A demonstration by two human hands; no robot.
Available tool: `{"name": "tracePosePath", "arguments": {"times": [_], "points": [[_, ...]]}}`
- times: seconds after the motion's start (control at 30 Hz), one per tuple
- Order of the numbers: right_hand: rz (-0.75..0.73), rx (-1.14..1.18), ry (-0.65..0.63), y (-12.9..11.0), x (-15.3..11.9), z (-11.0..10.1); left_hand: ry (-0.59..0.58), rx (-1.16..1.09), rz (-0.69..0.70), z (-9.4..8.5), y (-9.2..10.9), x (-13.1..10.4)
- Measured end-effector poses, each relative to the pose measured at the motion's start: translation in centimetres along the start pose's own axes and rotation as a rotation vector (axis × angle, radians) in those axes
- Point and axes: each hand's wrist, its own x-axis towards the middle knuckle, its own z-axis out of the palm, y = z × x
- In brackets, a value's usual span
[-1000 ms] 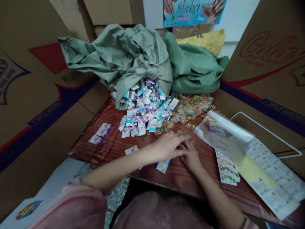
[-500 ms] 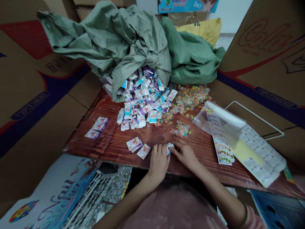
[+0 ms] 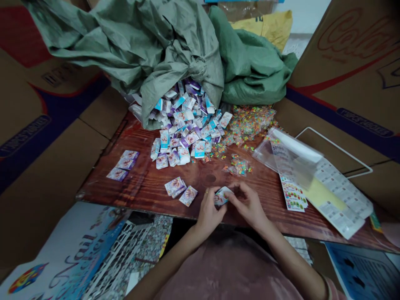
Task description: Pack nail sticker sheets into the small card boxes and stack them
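Observation:
My left hand grips the left side of a small printed box with a hand picture on it, close to the table's front edge. At the box's right side, my right hand pinches it between thumb and fingers. Just left of my hands lie a few similar small boxes and a little stack. Beyond them, a heap of small white, blue and purple boxes spills from a grey-green sack. Small clear packets with colourful bits lie right of the heap.
Printed sticker sheets and clear plastic sleeves lie on the right of the wooden table. More small boxes sit at the left. Large cartons flank the table. A second green sack stands behind.
The small box has been raised and tilted, so more of its printed face shows. My left hand has turned from lying palm-down to gripping the box's side. The camera view has shifted slightly.

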Motion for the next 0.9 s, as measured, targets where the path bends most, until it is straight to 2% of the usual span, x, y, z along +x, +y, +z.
{"name": "tracePosePath", "arguments": {"times": [0.07,0.23,0.33,0.4,0.5,0.6,0.67,0.77,0.9], "points": [[-0.003,0.002,0.031,-0.7,-0.5,0.2,0.005,-0.045,0.023,0.1,-0.1,-0.1],[0.010,-0.091,0.080,-1.3,-1.2,0.1,-0.037,-0.063,0.195,-0.2,0.0,-0.1],[0.028,-0.035,-0.023,-0.2,0.3,-1.2,-0.080,-0.062,0.188,-0.2,0.0,-0.1],[-0.006,-0.066,-0.018,0.9,2.2,-2.2,-0.076,-0.086,0.143,0.0,-0.2,-0.2],[-0.098,-0.431,0.030,2.6,4.9,-2.7,-0.045,-0.160,0.068,0.4,-0.6,-0.2],[-0.150,-0.869,-0.080,3.8,6.3,-2.0,-0.012,-0.242,0.028,0.5,-0.9,-0.2],[-0.176,-1.022,-0.131,4.3,6.4,-1.7,0.028,-0.283,0.014,0.3,-0.9,-0.3],[-0.188,-1.007,-0.107,4.6,5.8,-2.1,0.072,-0.323,0.020,-0.2,-0.7,-0.4],[-0.175,-0.710,-0.011,4.4,4.6,-3.5,0.045,-0.359,0.080,-0.5,-0.8,-0.7]]}}
